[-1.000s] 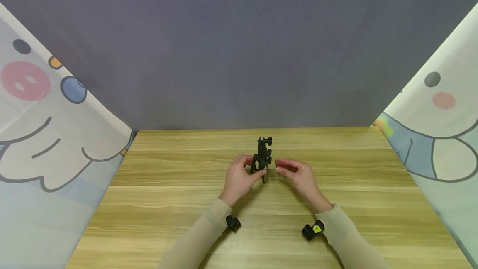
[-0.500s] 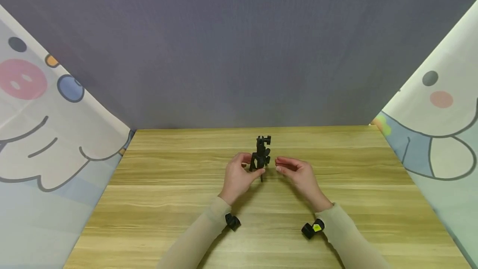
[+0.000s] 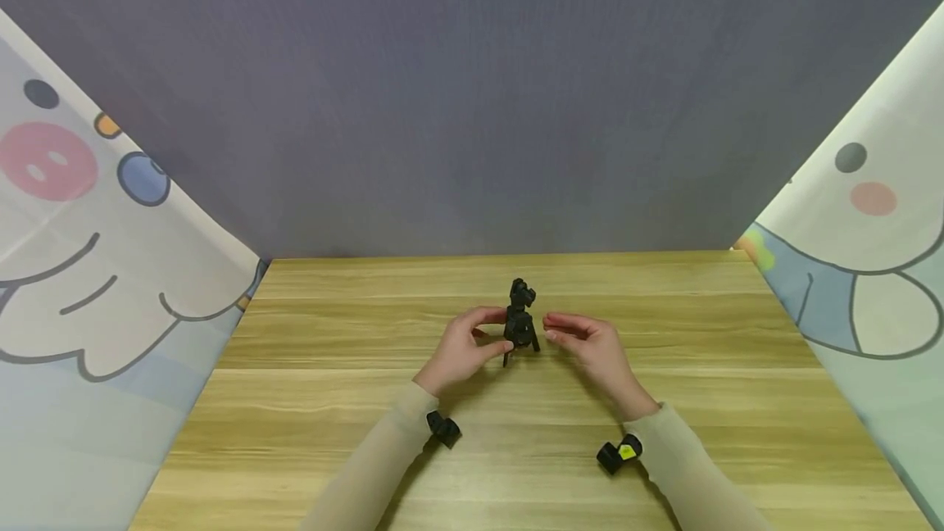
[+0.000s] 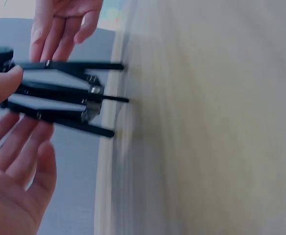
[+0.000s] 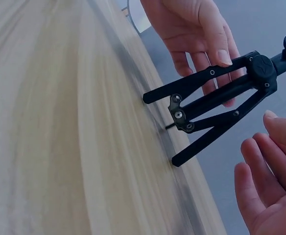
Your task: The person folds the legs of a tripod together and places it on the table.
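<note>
A small black tripod (image 3: 519, 326) with spread legs stands upright over the middle of the table; whether its feet touch the wood is unclear. My left hand (image 3: 463, 348) pinches it from the left, thumb on the near side and fingers behind. In the right wrist view, the left thumb lies along one leg of the tripod (image 5: 216, 100), below a round knob (image 5: 261, 68). My right hand (image 3: 590, 347) is just to the right, apart from the tripod, its fingers loosely bent and holding nothing. The left wrist view shows the tripod (image 4: 59, 93) between both hands.
A wood-grain table (image 3: 332, 400) spreads around the hands. Behind it rises a grey panel (image 3: 472, 105). Cartoon-printed cloths hang at the left (image 3: 111, 285) and right (image 3: 870, 269). Black devices sit on the left wrist (image 3: 444, 429) and right wrist (image 3: 618, 455).
The tripod has turned in my left hand: its knobs, which stuck out to the right, now point elsewhere. The left hand and forearm shifted slightly left. My right hand stayed put.
</note>
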### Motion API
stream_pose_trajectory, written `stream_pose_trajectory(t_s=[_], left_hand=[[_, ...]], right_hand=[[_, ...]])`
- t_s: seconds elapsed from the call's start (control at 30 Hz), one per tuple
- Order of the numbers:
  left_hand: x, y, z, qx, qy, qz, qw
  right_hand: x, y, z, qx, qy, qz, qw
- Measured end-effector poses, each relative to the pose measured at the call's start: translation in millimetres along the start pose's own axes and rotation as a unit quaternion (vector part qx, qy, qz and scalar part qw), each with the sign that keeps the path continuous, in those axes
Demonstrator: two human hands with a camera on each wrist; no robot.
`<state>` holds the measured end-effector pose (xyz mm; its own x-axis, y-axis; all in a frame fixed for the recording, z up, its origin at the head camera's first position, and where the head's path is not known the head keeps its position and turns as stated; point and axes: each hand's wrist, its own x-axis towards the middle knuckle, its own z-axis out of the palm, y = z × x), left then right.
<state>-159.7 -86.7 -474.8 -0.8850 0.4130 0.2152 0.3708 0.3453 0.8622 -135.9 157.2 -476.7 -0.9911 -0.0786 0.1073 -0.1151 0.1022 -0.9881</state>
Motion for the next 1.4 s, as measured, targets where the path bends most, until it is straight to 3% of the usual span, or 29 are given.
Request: stream_pose_trajectory(t_s=[0.2,0.6,0.8,0.97,1.2,1.4], left_hand=[[4.7,-2.4,-4.0,-0.02,-0.038,0.005,0.9991],[6.3,-3.2,-4.0,-0.013,-0.041,-0.001,0.9991],[7.6,-2.8,-1.7,-0.004,-0.034,-0.016,0.9993],[8.6,-1.0,-1.0,-0.028,-0.03,-0.029,0.9987],[8.2,0.7,-1.8,-0.039,-0.034,-0.033,0.9981],[8.5,0.8,-2.7,-0.04,-0.047,-0.023,0.9978]], right_hand=[[-0.4,5.0,3.1,-0.032,-0.02,-0.023,0.9991],[4.3,2.8,12.6,-0.07,-0.014,-0.007,0.9974],[-0.4,-19.4,18.5,-0.072,-0.009,-0.006,0.9974],[-3.9,-32.8,22.2,-0.085,-0.004,-0.012,0.9963],[5.1,1.0,21.3,-0.062,-0.001,-0.006,0.9981],[5.1,7.6,16.7,-0.051,-0.018,-0.006,0.9985]])
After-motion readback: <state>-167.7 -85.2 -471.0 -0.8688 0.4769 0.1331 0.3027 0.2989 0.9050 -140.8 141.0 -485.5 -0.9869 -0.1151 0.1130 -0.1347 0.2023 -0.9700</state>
